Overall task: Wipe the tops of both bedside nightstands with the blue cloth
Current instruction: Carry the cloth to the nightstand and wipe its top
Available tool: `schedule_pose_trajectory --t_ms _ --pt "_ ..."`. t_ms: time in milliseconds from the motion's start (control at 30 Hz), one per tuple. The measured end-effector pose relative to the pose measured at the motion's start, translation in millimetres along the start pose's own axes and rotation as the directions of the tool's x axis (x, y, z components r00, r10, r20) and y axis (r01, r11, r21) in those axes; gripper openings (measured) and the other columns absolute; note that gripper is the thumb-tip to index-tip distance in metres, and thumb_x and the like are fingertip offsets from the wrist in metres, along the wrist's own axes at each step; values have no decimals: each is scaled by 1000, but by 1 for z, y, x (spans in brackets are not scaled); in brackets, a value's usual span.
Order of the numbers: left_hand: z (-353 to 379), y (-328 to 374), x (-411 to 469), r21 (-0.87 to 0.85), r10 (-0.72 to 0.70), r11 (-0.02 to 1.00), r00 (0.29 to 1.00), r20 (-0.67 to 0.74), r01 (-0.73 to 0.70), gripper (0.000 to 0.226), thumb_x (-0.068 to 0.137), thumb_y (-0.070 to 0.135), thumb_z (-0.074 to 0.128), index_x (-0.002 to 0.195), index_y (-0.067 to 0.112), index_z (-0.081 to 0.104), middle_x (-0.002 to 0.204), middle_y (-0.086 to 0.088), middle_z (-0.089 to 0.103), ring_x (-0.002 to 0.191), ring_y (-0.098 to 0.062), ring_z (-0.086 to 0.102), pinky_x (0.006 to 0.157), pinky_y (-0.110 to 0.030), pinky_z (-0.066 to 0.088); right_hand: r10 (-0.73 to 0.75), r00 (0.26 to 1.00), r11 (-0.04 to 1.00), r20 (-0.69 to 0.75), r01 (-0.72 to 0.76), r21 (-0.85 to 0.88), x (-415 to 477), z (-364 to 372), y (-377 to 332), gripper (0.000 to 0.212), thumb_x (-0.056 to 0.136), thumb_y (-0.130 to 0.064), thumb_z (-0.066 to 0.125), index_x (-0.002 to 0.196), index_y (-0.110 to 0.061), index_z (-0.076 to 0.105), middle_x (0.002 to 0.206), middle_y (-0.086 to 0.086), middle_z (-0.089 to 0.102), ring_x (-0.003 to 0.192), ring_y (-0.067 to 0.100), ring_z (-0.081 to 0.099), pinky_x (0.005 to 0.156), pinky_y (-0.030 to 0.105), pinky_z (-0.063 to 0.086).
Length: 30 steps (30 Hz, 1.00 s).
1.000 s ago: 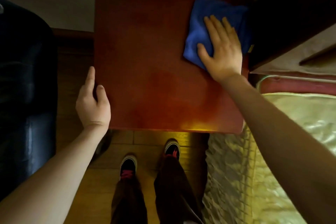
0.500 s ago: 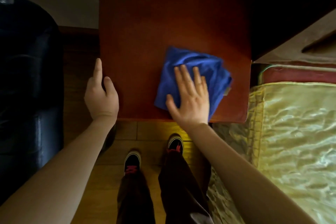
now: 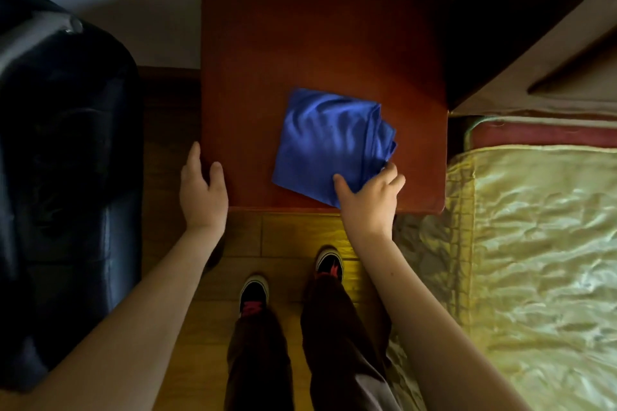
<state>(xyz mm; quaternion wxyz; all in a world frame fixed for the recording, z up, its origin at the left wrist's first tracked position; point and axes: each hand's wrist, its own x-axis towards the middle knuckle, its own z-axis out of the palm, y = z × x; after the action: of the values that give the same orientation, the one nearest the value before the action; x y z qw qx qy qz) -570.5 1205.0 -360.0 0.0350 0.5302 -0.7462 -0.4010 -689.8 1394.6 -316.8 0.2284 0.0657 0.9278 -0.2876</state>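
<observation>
At the near edge of the nightstand [image 3: 300, 43], the right hand [image 3: 369, 202] pinches the near corner of the folded blue cloth [image 3: 329, 143], which lies flat on its top. Left hand [image 3: 203, 192] rests open, empty, on the near-left corner. Beside stands the bed [image 3: 534, 243].

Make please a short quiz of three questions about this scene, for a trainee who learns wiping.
1. True or false: the cloth lies on the nightstand.
2. Which hand grips the cloth? A) left hand B) right hand C) both
3. Fill in: the left hand rests at the nightstand's near-left ____.

Key: 1 true. 2 B, the right hand pinches its near corner. 3 corner.
</observation>
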Motion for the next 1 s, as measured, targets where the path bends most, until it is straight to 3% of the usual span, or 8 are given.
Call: schedule_pose_trajectory --t_ms 67,133,200,267,433,667,800,1000 --pt "-4 2 -8 -4 -42 999 999 32 42 55 98 30 41 150 26 22 152 -4 34 137 -23 37 102 -31 33 188 980 966 58 -195 169 -2 4 -9 70 74 -31 81 120 4 41 115 15 54 97 29 59 76 34 53" --pt "-13 7 -16 3 -93 996 993 76 93 56 97 27 44 149 23 24 152 -7 34 136 -26 38 107 -38 36 380 901 833 207 -431 346 -2 0 -18 55 66 -25 84 102 4 54 93 10 61 79 24 60 60 30 50" --pt "-28 17 -30 28 -134 991 982 133 131 54 96 26 44 148 19 29 151 -9 36 136 -27 39 108 -41 36 411 794 589 449 -607 534 -8 -11 -33 38 64 -16 82 91 3 63 86 10 68 79 26 65 70 37 56" --pt "-53 35 -50 8 -116 993 975 189 117 50 97 25 43 145 17 35 148 -9 41 134 -24 42 107 -38 35 338 782 492 524 -621 610 -22 -36 -55 19 72 -8 77 84 -6 63 84 10 68 79 27 66 76 41 56" --pt "-147 116 -123 -65 84 995 972 222 -71 43 98 25 45 140 19 43 140 -3 50 130 -16 46 108 -33 36 92 945 789 313 -261 557 -88 -143 -111 19 83 -21 70 96 -7 63 102 12 69 93 27 66 82 40 53" --pt "-267 187 -226 -5 369 927 907 203 -376 39 98 33 44 134 21 50 125 11 53 116 -2 47 95 -20 36 -140 972 839 188 15 545 -204 -290 -115 24 91 -21 63 112 -12 58 113 2 64 105 18 62 90 32 49" --pt "-295 173 -255 9 334 935 891 308 -353 35 98 34 44 127 20 56 117 11 55 109 -4 51 90 -19 37 -114 991 856 75 60 513 -250 -324 -84 24 90 -17 64 113 -9 62 108 7 67 95 18 63 84 32 51" --pt "-318 122 -237 96 220 942 805 551 -323 31 96 38 45 118 24 61 113 8 61 107 -8 58 87 -23 44 192 980 821 -60 -126 557 -311 -308 -23 19 89 -18 64 103 -6 60 101 16 66 98 31 63 88 49 48"
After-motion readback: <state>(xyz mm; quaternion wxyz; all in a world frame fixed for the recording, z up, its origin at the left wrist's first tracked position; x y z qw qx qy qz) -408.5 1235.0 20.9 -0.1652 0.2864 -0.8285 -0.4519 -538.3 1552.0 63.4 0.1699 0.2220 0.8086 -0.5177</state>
